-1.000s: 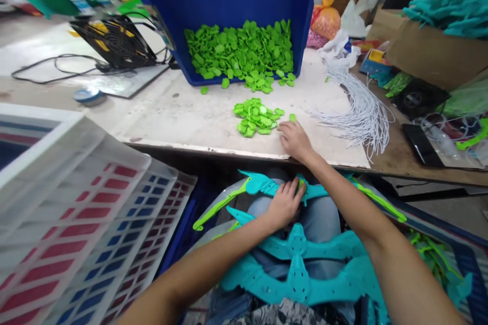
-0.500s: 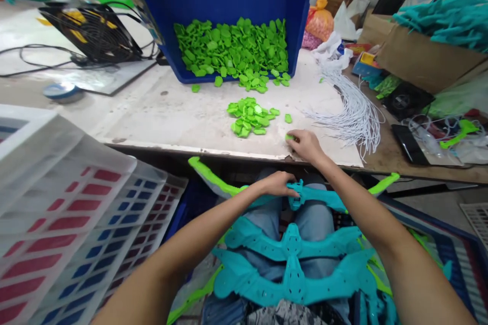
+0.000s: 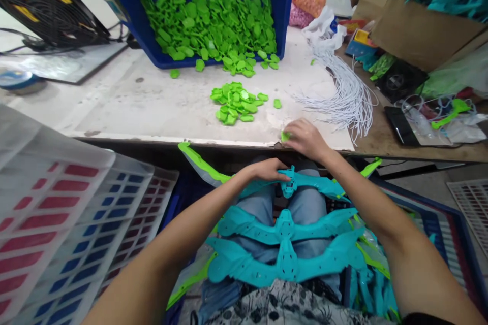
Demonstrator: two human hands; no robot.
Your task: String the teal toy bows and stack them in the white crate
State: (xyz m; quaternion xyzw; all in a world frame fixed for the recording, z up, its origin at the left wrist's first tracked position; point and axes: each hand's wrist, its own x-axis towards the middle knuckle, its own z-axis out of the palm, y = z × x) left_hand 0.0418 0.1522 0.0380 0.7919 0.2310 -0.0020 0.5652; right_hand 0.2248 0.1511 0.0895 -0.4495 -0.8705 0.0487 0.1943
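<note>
My left hand (image 3: pixel 270 169) is closed on the middle of a turquoise plastic toy bow (image 3: pixel 310 181) with lime-green tips, which lies across my knees. Between the fingertips of my right hand (image 3: pixel 307 137) is a small lime-green plastic piece (image 3: pixel 284 136), at the table's front edge above the bow. Two more turquoise bow bodies (image 3: pixel 249 223) rest across my lap, nearer to me. On the table, a small heap of the same green pieces (image 3: pixel 234 104) lies beyond my right hand, with one single piece apart from it.
A tilted blue bin (image 3: pixel 163 63) spills many green pieces onto the table (image 3: pixel 152 111). White cords (image 3: pixel 343 96) lie to the right, before a cardboard box (image 3: pixel 423 35) of turquoise parts. White plastic baskets (image 3: pixel 91 177) stand at my left. A black fan (image 3: pixel 49 10) is at the back left.
The view has shifted, so the table's contents appear farther left and higher. My right hand has turned slightly, still pinching the green piece. My left hand keeps its hold on the bow.
</note>
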